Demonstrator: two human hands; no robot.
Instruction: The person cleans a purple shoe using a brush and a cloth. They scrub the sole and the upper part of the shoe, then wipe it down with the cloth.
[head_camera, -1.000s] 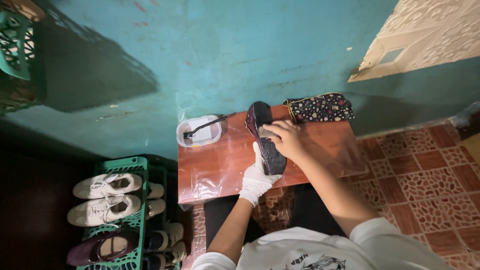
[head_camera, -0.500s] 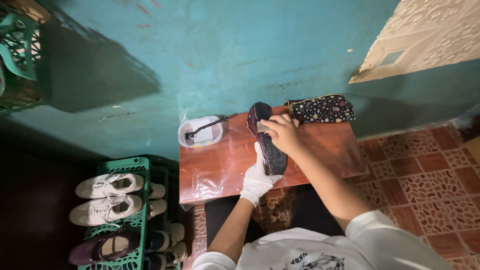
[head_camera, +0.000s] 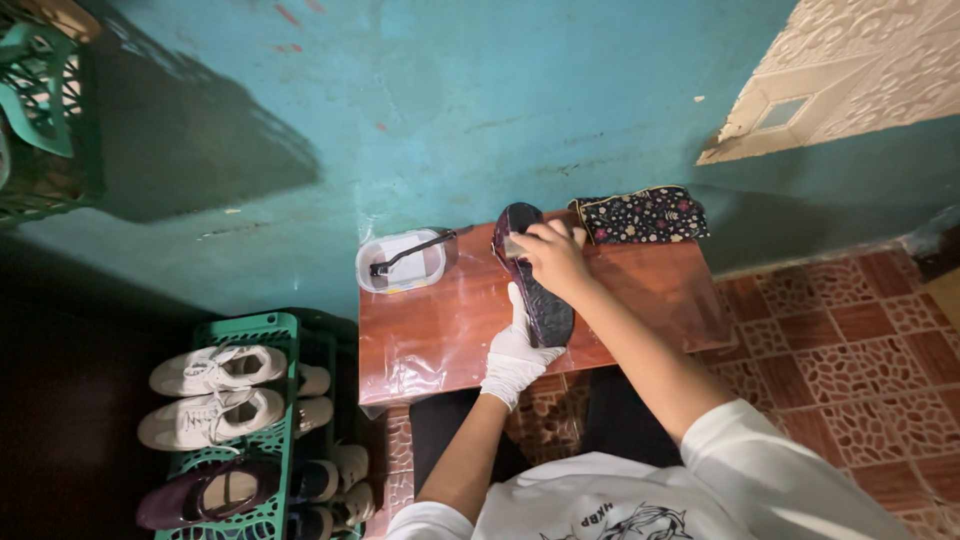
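A dark flat shoe (head_camera: 540, 290) lies sole-up on a small brown table (head_camera: 430, 335) covered with clear plastic film. My left hand (head_camera: 515, 350), in a white glove, grips the shoe's near end. My bare right hand (head_camera: 548, 255) presses a small pale pad or cloth against the sole near the far toe end. A second shoe with a dark flowered pattern (head_camera: 640, 215) lies at the table's far right, against the wall.
A clear plastic tub (head_camera: 400, 265) with a dark-handled brush across it stands at the table's far left. A green plastic rack (head_camera: 250, 430) with several shoes stands on the left. A green crate (head_camera: 40, 110) hangs upper left. A teal wall is ahead, patterned tiles on the right.
My right hand has slid slightly along the sole toward the toe end. The left hand and shoe have stayed in place.
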